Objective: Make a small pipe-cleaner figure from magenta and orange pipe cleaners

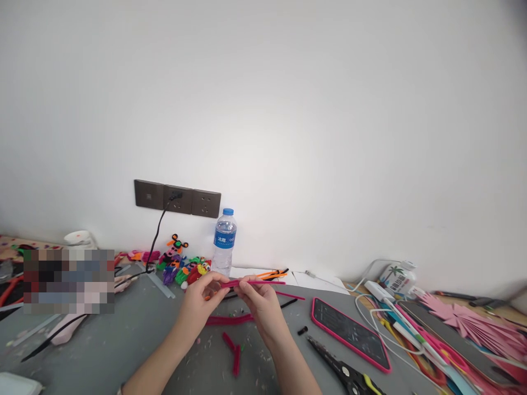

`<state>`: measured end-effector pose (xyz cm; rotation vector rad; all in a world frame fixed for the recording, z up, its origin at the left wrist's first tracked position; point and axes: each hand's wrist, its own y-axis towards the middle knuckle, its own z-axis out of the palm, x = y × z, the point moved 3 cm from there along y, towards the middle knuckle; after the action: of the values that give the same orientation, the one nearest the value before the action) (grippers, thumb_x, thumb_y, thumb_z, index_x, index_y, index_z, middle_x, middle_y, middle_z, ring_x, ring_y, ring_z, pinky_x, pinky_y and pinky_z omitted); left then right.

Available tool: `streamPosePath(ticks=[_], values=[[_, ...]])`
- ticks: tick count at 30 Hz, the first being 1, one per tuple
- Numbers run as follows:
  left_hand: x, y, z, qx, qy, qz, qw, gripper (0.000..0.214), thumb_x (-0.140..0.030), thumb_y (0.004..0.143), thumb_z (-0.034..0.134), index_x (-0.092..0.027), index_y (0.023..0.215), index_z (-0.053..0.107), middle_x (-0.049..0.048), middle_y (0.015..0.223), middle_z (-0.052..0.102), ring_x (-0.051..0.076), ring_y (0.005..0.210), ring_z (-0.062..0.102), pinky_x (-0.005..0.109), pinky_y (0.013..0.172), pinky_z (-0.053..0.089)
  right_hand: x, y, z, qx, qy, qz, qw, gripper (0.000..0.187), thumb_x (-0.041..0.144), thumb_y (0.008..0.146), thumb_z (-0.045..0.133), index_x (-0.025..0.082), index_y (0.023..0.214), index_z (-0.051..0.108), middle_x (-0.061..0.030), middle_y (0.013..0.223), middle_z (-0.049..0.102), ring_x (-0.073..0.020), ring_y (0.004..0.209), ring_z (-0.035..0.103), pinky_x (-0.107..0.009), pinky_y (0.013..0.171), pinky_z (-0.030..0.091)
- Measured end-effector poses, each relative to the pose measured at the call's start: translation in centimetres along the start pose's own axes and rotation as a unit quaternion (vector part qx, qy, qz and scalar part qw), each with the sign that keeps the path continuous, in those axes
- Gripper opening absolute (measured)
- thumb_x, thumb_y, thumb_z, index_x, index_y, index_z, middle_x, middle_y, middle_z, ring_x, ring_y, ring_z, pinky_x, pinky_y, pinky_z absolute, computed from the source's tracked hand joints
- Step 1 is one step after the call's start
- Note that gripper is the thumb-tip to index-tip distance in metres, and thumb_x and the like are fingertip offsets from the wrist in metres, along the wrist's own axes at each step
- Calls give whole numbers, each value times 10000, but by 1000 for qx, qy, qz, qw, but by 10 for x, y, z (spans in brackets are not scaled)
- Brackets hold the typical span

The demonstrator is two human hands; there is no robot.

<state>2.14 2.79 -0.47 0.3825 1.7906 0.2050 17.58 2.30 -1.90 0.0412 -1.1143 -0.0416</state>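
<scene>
Left hand [205, 295] and right hand [259, 299] each pinch the thin fuzzy magenta pipe cleaner [269, 283] (held level) with fingertips closed tight.

Near the middle of the counter [102, 351], the left grip [205, 300] sits just left of the right grip [261, 306], with a pipe cleaner [265, 283] held between them. Behind them a water bottle [224, 241] stands by the wall, with craft figures [183, 267] to its left and wall sockets [177, 198] above those. A phone [349, 333] lies right of the grips, with pliers [343, 373] in front of it.
</scene>
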Motion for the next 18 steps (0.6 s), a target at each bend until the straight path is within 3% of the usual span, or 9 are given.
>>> streamPosePath(ticks=[10, 18], values=[[-3, -2, 1, 19, 7, 7, 1000, 151, -321, 805, 589, -193, 855, 653, 31, 806, 683, 186, 729, 635, 258, 644, 508, 5, -3, 2, -7, -14, -16, 1000, 232, 342, 646, 802, 166, 711, 666, -22, 699, 670, -166, 696, 620, -310, 762, 480], [-2, -3, 3, 15, -49, 4, 999, 153, -335, 804, 600, -199, 836, 664, 38, 821, 687, 208, 799, 661, 283, 714, 543, 5, -3, 2, 4, -26, -25, 999, 231, 348, 673, 787, 162, 736, 665, -48, 736, 699, -202, 758, 655, -356, 832, 492]])
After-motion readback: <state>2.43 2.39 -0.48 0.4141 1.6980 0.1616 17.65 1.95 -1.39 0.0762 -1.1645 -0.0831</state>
